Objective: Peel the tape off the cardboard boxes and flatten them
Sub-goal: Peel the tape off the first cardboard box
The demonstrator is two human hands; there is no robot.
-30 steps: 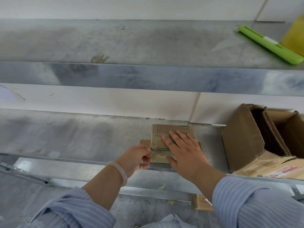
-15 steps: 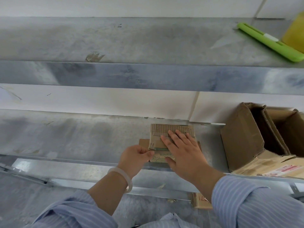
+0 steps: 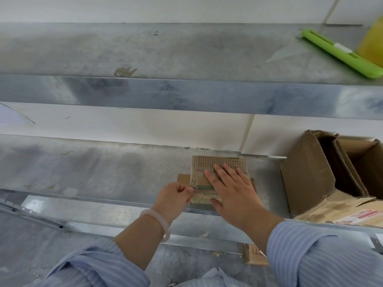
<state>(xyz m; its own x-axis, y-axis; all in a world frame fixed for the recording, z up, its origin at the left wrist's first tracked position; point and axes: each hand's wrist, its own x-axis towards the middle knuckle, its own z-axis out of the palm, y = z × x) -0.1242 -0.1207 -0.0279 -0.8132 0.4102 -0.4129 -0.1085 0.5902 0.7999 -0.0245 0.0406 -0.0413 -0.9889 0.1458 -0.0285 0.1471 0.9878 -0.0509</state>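
Nearest, below the lower shelf [image 3: 93, 168] and to the right: a card scrap [image 3: 256, 254] with red marks, lying loose. At the shelf's front edge, right of middle: left hand [image 3: 174, 196], bracelet [image 3: 159, 222] on the wrist, fingers curled, thumb and forefinger pinched on the left edge of a flat box [image 3: 219, 163]. Content of the pinch, a tape end or bare card, too small to resolve. Just beside it: right hand [image 3: 232, 191] spread flat on top of the box, fingers straight and apart, thumb at the near edge, pressing down. Box already collapsed, fluting exposed along its far edge, resting on a second flat card [image 3: 182, 179] showing at both sides. Step in hand, judged: stripping tape from the left edge of the collapsed box while pinning it to the shelf. Next move, judged: a slow pull leftward and low along the surface, palm pressure held firm to stop the light box sliding or lifting; likely fault a torn paper face or a snapped strip, hence no jerking. Farther right, at the right end of the same shelf: open boxes [image 3: 306, 175], tipped, flaps out, not yet flattened, so plenty of the task left. Farthest, on the upper shelf [image 3: 145, 48], right end: green cutter [image 3: 339, 53] lying just beside a yellow object [image 3: 371, 42], well apart from both hands and probably useful for stubborn seams.
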